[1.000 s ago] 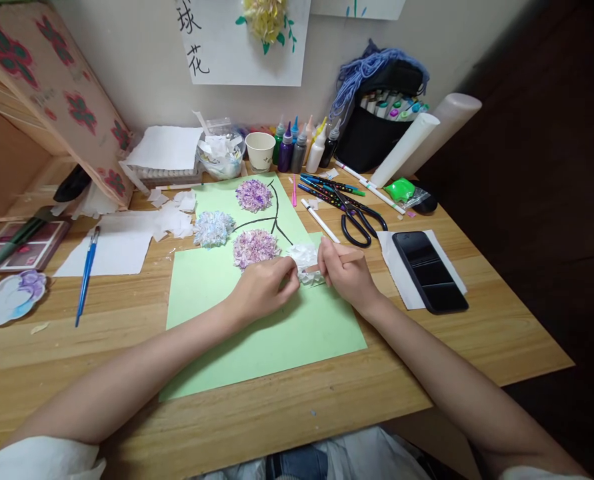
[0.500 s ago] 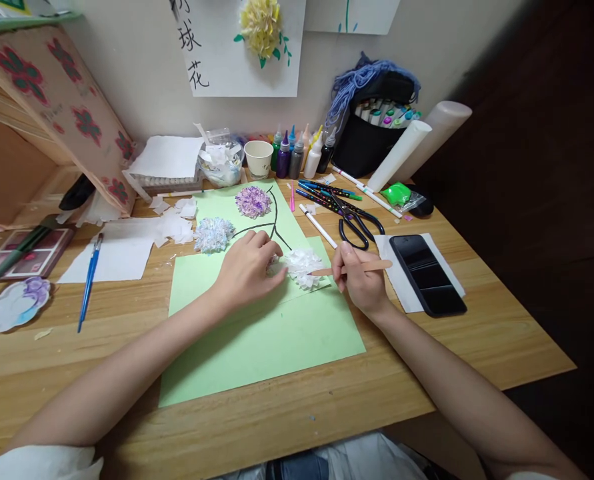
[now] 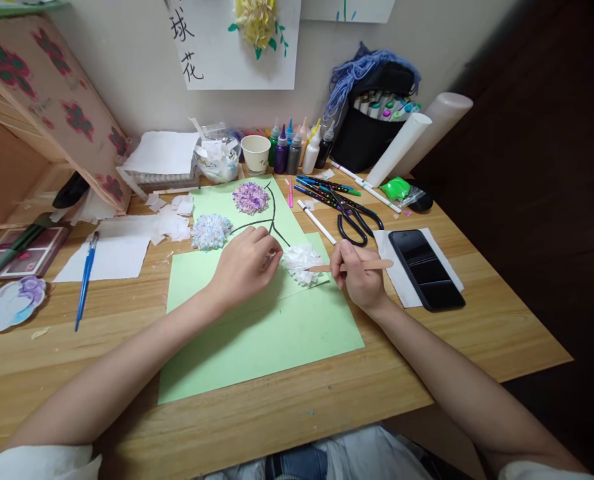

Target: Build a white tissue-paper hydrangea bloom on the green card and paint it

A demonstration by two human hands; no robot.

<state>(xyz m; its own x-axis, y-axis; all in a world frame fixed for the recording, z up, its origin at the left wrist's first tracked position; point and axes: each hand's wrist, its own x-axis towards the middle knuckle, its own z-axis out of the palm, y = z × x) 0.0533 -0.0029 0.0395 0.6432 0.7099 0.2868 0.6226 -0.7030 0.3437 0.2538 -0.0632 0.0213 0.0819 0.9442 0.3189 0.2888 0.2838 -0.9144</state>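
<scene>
A flat wooden craft stick (image 3: 371, 265) is gripped in my right hand (image 3: 361, 279), its left tip resting on a white paper flower (image 3: 304, 265). Just left of that flower, my left hand (image 3: 247, 265) has its fingers curled in and thumb pressed close; whatever is between the fingertips is hidden. Both hands are over light green paper (image 3: 261, 347), which lies partly on another green sheet (image 3: 289, 213). That upper sheet carries black stem lines, a purple paper flower (image 3: 251, 198) and a pale blue paper flower (image 3: 211, 231).
Black scissors (image 3: 354, 217) and several pens lie behind my right hand; a phone (image 3: 427, 270) sits to its right. Paint bottles, a paper cup (image 3: 255, 155) and a marker bag (image 3: 371, 133) line the wall. Left are torn paper, paintbrushes (image 3: 85, 283) and a palette (image 3: 11, 305).
My left thumb and fingers have drawn together and moved slightly left, off the white flower. The right hand keeps the stick on it. The view has shifted slightly.
</scene>
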